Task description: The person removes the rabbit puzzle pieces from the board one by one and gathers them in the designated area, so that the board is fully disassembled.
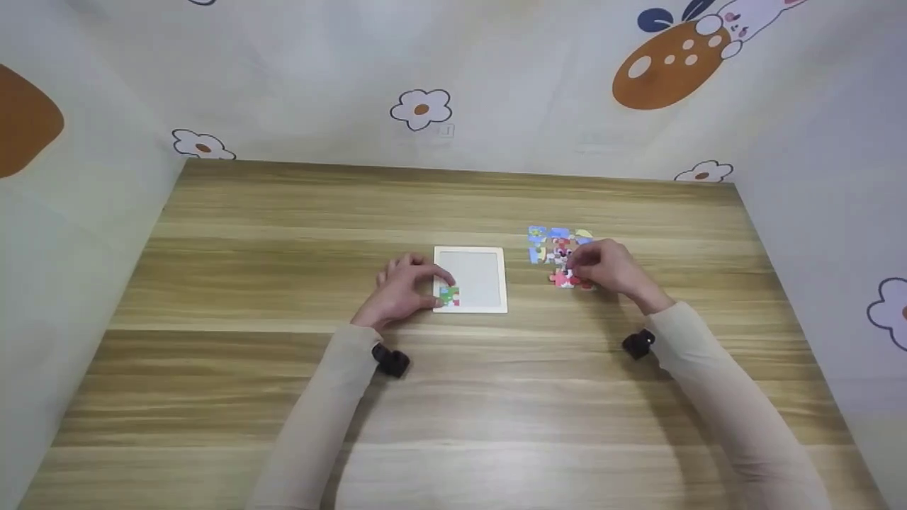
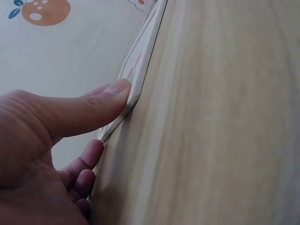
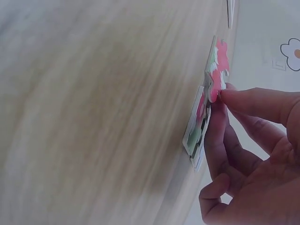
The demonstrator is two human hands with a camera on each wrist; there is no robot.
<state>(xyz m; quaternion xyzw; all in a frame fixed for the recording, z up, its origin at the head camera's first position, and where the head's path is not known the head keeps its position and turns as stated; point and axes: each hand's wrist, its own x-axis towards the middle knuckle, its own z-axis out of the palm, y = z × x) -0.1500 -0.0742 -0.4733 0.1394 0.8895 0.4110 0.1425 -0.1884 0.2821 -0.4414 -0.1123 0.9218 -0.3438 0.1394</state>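
A square white puzzle tray (image 1: 476, 275) lies at the middle of the table, with a small green, blue and red puzzle piece (image 1: 451, 295) in its near left corner. My left hand (image 1: 405, 289) holds the tray at that corner, its thumb on the rim and its index fingertip reaching over beside the piece. To the right, my right hand (image 1: 606, 268) is over a group of loose puzzle pieces (image 1: 537, 253). In the right wrist view its thumb and index finger pinch a pink-and-white puzzle piece (image 3: 218, 65) by one end, tilted close above other pieces.
More loose pieces, mostly blue (image 1: 559, 232) and yellow, lie at the far side of the right-hand group. Behind the wood-grain table (image 1: 319, 212) stands a pale wall cloth (image 1: 510, 92) printed with flowers. Similar cloth borders both sides.
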